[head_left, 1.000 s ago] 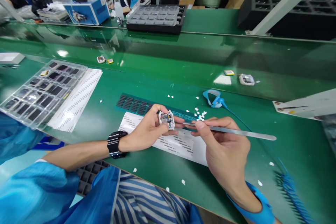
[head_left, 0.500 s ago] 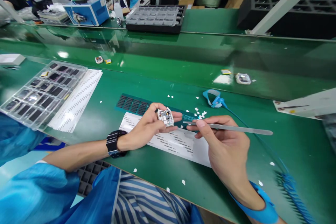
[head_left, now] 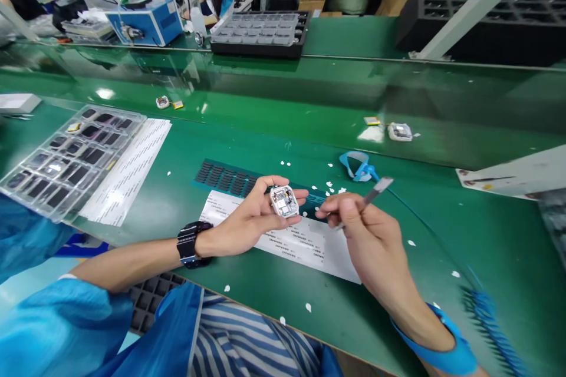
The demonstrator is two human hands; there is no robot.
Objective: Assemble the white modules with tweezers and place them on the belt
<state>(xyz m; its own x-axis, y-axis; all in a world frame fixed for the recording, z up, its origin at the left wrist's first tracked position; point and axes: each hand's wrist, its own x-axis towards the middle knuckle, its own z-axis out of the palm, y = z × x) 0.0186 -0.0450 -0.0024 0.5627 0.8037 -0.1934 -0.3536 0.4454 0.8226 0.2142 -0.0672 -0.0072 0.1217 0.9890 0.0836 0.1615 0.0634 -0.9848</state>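
- A compartment tray lies far left on the bench.
- A printed sheet lies just right of it.
- A label sheet lies near, at the centre.

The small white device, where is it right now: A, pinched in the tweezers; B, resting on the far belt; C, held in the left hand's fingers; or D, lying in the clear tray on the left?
C: the small white device sits between the fingers of the left hand, above the printed label sheet, while the right hand holds the metal tweezers beside it.
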